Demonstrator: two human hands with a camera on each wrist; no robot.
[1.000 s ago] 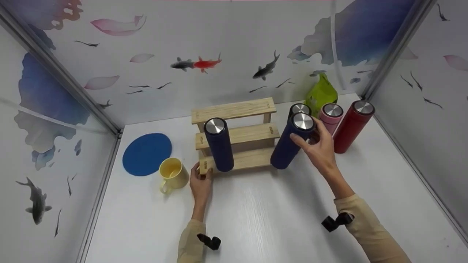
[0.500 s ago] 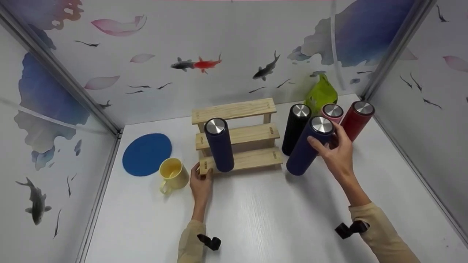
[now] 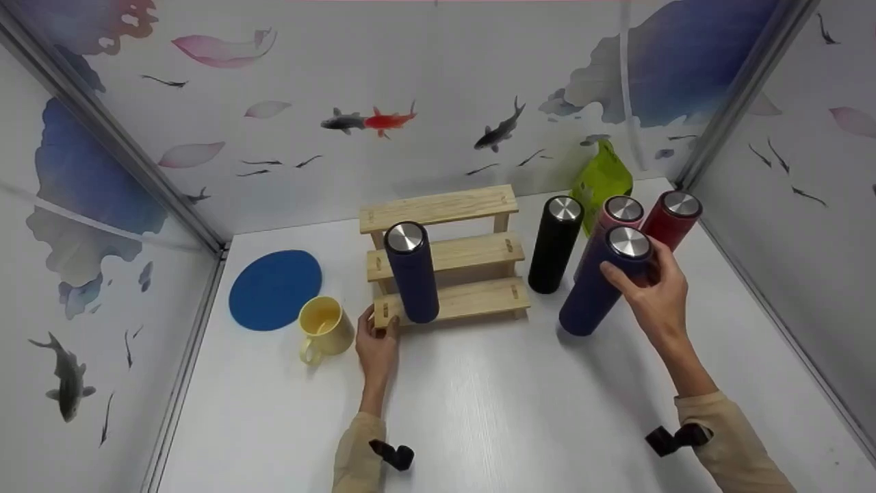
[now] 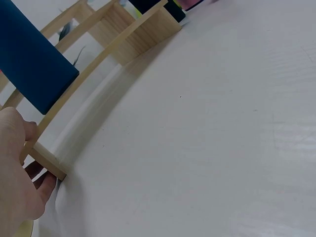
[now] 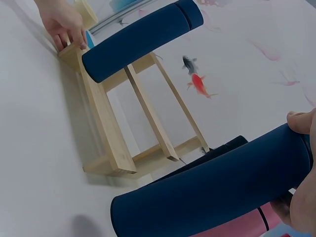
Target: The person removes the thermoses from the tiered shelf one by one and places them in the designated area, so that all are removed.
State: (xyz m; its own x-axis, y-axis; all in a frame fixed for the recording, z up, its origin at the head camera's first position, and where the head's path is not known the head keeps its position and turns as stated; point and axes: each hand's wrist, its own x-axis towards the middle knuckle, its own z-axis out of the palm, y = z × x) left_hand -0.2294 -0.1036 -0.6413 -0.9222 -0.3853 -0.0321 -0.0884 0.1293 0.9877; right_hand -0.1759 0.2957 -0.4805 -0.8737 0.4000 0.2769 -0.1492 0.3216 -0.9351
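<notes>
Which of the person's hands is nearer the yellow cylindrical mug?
Left. The left hand is just right of the mug, gripping the three-tier wooden rack; the right hand is farther right, holding a dark-blue cylindrical bottle.

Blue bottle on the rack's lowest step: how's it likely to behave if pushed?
The blue bottle looks tall and narrow, so a push near its lid would probably tip it. Its round body would likely roll once down, perhaps off the narrow step, which shows no raised lip. Straight, undented sides suggest it's stiff.
</notes>
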